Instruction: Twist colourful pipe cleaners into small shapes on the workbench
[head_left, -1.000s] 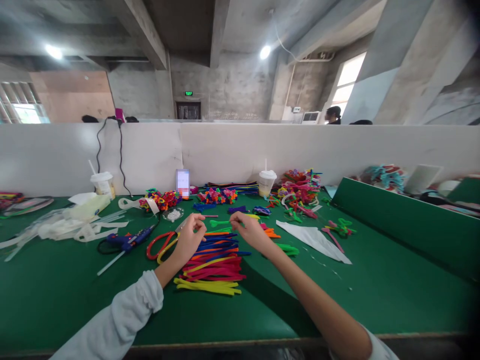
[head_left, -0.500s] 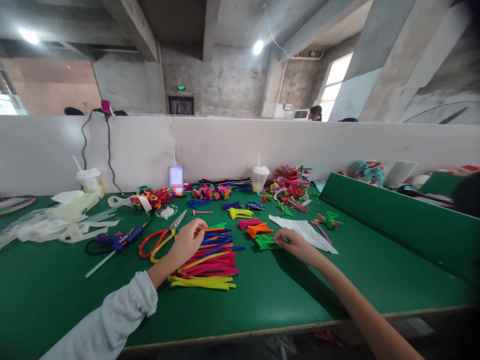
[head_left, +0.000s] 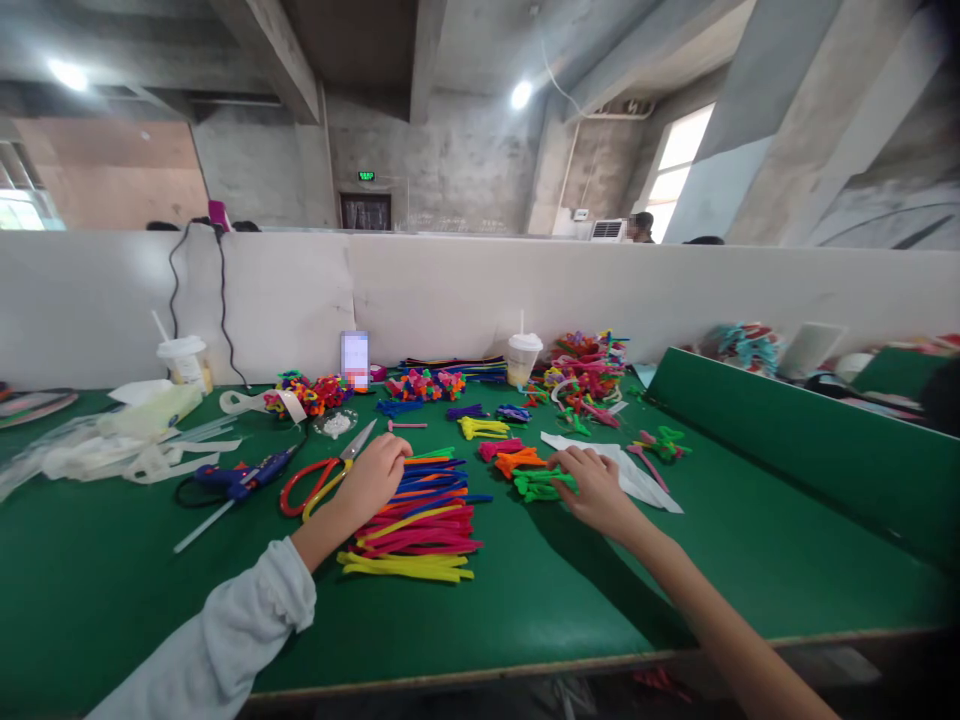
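Note:
My left hand (head_left: 373, 476) is closed at the left ends of the upper row of straight pipe cleaners, its fingertips curled under. Whatever those fingers hold is hidden. Beneath and right of it are straight pipe cleaners in blue and orange, pink (head_left: 427, 532) and yellow (head_left: 409, 567). My right hand (head_left: 592, 482) has its fingers bent around the right end of a small bundle of green twisted pipe cleaners (head_left: 536, 486). Orange (head_left: 517, 461) and pink (head_left: 501, 448) twisted bundles lie just behind the green one. Scissors (head_left: 330, 472) with red and yellow handles rest beside my left hand.
A blue glue gun (head_left: 244, 478) lies left, near plastic wrappers (head_left: 127, 435). White paper (head_left: 637, 475) sits behind my right hand. Cups (head_left: 523, 358), a phone (head_left: 355, 358) and colourful finished pieces (head_left: 581, 365) stand along the partition (head_left: 450, 290). A green board (head_left: 765, 440) borders the right.
My right hand has spread further over the green bundle, its fingers now bent across the end. My left hand stays at the same pipe cleaners, fingers curled lower. The view shifted slightly.

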